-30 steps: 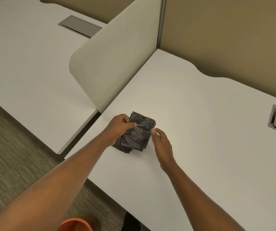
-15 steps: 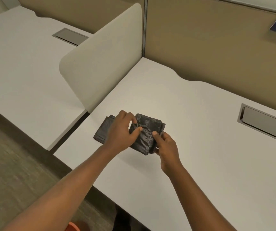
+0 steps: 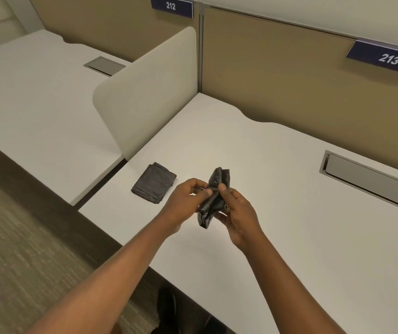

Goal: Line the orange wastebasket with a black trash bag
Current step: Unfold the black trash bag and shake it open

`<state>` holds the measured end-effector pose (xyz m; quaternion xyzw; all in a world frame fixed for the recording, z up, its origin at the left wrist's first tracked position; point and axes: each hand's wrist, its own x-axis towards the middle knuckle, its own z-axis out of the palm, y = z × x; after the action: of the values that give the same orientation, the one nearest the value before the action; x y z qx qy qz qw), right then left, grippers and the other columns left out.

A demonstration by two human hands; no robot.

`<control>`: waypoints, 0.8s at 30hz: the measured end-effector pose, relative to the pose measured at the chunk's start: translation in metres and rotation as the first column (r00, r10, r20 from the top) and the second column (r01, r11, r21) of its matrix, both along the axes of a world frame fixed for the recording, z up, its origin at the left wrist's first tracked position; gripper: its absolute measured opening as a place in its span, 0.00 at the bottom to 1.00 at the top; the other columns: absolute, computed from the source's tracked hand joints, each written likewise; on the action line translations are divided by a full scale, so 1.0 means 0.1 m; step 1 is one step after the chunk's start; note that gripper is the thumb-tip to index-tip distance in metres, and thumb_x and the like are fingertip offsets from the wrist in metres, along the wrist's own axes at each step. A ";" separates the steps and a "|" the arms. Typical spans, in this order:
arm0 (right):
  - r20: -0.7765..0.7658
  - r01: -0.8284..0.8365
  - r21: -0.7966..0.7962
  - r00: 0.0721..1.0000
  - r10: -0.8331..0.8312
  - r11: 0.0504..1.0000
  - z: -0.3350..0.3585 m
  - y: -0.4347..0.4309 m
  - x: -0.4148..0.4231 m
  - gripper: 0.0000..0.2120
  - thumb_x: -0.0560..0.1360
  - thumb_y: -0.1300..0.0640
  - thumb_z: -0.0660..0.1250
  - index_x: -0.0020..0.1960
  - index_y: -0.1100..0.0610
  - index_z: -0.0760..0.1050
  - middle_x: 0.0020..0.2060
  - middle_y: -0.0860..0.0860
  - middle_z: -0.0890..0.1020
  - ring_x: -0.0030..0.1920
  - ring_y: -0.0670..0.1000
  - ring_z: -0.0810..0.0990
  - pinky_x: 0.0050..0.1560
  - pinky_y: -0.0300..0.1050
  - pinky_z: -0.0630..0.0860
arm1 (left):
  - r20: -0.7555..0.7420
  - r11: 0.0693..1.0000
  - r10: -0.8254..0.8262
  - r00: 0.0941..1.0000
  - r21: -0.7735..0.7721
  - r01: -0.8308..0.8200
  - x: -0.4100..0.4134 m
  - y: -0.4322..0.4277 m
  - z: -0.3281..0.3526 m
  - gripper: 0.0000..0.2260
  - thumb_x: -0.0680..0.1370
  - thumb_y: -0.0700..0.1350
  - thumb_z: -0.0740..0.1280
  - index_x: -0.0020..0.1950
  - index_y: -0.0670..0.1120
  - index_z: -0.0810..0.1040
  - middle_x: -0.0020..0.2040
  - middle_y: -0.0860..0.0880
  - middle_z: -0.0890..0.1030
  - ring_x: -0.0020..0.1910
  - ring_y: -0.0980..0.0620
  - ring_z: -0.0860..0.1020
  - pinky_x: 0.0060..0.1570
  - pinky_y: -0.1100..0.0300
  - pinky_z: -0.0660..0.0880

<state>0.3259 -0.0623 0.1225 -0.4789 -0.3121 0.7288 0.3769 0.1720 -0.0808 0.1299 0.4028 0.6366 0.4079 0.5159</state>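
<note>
A folded black trash bag (image 3: pixel 213 196) hangs crumpled above the white desk (image 3: pixel 277 213), pinched between both hands. My left hand (image 3: pixel 187 201) grips its left edge with thumb and fingers. My right hand (image 3: pixel 237 213) holds its right side from behind. A second stack of folded black trash bags (image 3: pixel 154 182) lies flat on the desk to the left of my hands. The orange wastebasket is out of view.
A beige rounded divider (image 3: pixel 145 92) separates this desk from the neighbouring desk (image 3: pixel 36 104) on the left. Tan cubicle walls carry number signs 212 (image 3: pixel 171 6) and 213 (image 3: pixel 389 59). A grey cable hatch (image 3: pixel 371 182) sits in the desk at right. Carpet (image 3: pixel 12 261) lies below left.
One bag has been lifted off the stack and raised between both hands, moving right; the rest stays on the desk. The view tilted up, so the orange wastebasket left the frame.
</note>
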 end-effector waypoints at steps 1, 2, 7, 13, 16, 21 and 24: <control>-0.009 -0.001 0.000 1.000 0.001 1.000 0.01 -0.04 0.00 0.17 0.76 0.46 0.72 0.57 0.57 0.83 0.52 0.58 0.87 0.53 0.56 0.87 0.48 0.44 0.83 | 0.040 1.000 0.018 0.999 -0.013 -0.017 0.00 -0.05 0.02 0.08 0.79 0.48 0.70 0.54 0.45 0.81 0.52 0.41 0.84 0.47 0.47 0.84 0.49 0.52 0.81; -0.015 -0.004 0.001 1.000 0.004 1.000 0.02 -0.08 0.00 0.17 0.76 0.46 0.72 0.57 0.57 0.83 0.52 0.58 0.87 0.53 0.56 0.87 0.48 0.44 0.83 | 0.078 0.999 0.030 0.997 -0.023 -0.028 0.00 -0.09 0.04 0.10 0.79 0.50 0.70 0.55 0.45 0.81 0.51 0.41 0.85 0.47 0.48 0.83 0.48 0.53 0.81; 0.001 -0.013 0.002 1.000 0.013 1.000 0.07 -0.31 -0.05 0.09 0.79 0.52 0.70 0.56 0.54 0.84 0.50 0.56 0.88 0.51 0.53 0.87 0.45 0.42 0.82 | 0.145 0.998 -0.014 0.989 -0.051 0.022 -0.07 -0.35 0.11 0.17 0.76 0.51 0.73 0.61 0.45 0.79 0.55 0.42 0.86 0.56 0.45 0.84 0.58 0.48 0.81; -0.023 0.053 -0.049 0.998 -0.054 0.997 0.18 -0.65 -0.23 0.07 0.80 0.60 0.68 0.56 0.57 0.83 0.47 0.54 0.89 0.42 0.49 0.87 0.40 0.42 0.82 | 0.289 0.977 0.201 0.936 -0.124 -0.171 -0.38 -0.69 0.06 0.06 0.79 0.42 0.68 0.55 0.48 0.82 0.54 0.42 0.86 0.53 0.43 0.84 0.52 0.48 0.83; -0.059 0.098 -0.066 0.993 -0.102 0.993 0.25 -0.89 -0.33 0.08 0.79 0.61 0.68 0.57 0.58 0.82 0.46 0.53 0.89 0.42 0.48 0.87 0.38 0.41 0.82 | 0.294 0.952 0.297 0.908 -0.162 -0.259 -0.65 -0.92 -0.02 0.07 0.79 0.42 0.69 0.57 0.47 0.81 0.56 0.44 0.85 0.54 0.45 0.84 0.50 0.52 0.83; -0.108 0.149 -0.048 0.982 -0.153 0.988 0.37 -1.34 -0.50 0.09 0.79 0.62 0.67 0.58 0.60 0.82 0.49 0.55 0.88 0.46 0.51 0.86 0.41 0.45 0.83 | 0.142 0.937 0.333 0.932 -0.161 -0.310 -1.05 -1.39 -0.09 0.14 0.80 0.45 0.68 0.65 0.45 0.77 0.59 0.43 0.83 0.52 0.47 0.83 0.45 0.55 0.83; -0.107 0.157 -0.030 0.981 -0.159 0.987 0.47 -1.61 -0.61 0.08 0.80 0.63 0.67 0.56 0.60 0.82 0.46 0.54 0.88 0.44 0.51 0.86 0.40 0.44 0.83 | -0.236 0.949 0.288 0.928 -0.060 -0.309 -1.18 -1.72 -0.04 0.21 0.78 0.48 0.71 0.70 0.49 0.71 0.64 0.46 0.79 0.57 0.49 0.80 0.51 0.52 0.82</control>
<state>0.2650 -0.2228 0.1697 -0.4657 -0.2441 0.7250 0.4449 0.0545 -0.2523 0.1264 0.3194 0.7634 0.4026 0.3914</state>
